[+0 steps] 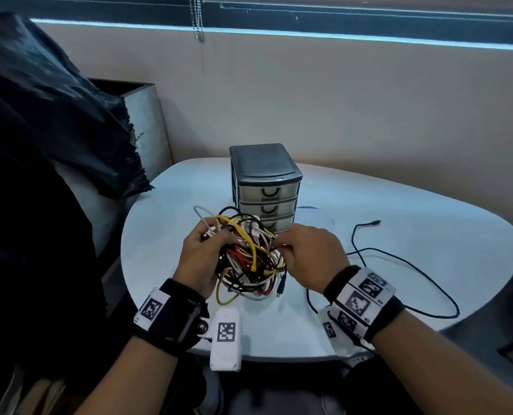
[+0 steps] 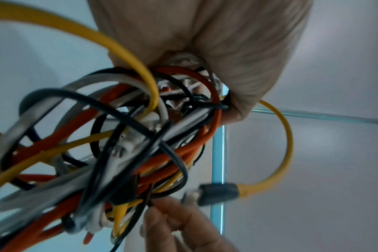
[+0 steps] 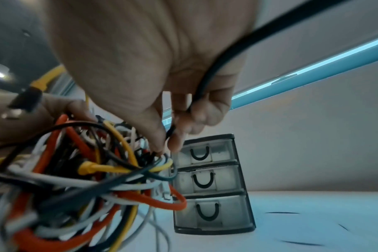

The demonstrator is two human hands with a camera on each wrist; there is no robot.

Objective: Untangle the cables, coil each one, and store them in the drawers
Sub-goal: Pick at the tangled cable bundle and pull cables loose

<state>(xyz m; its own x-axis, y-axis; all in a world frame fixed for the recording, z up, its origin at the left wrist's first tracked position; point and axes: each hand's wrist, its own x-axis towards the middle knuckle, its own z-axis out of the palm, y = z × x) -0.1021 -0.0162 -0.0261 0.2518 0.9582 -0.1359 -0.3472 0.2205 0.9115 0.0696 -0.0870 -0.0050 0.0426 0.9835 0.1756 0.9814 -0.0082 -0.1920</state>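
A tangle of yellow, red, white and black cables (image 1: 250, 260) hangs just above the white table (image 1: 414, 310), in front of a grey three-drawer unit (image 1: 265, 187) whose drawers are all closed. My left hand (image 1: 216, 235) grips the tangle (image 2: 119, 136) from the left, fingers curled round several strands. My right hand (image 1: 282, 248) pinches a thin black cable (image 3: 209, 73) at the tangle's right edge between thumb and fingers (image 3: 175, 143). That black cable (image 1: 405, 265) trails in loops over the table to the right, its plug (image 1: 375, 223) lying free. A yellow cable's black plug (image 2: 218, 192) dangles from the bundle.
The drawer unit (image 3: 209, 184) stands right behind the hands. A dark plastic-covered heap (image 1: 54, 121) and a grey box (image 1: 147, 115) crowd the table's left side. A beige wall runs behind, with a blind chain (image 1: 197, 22) hanging from above.
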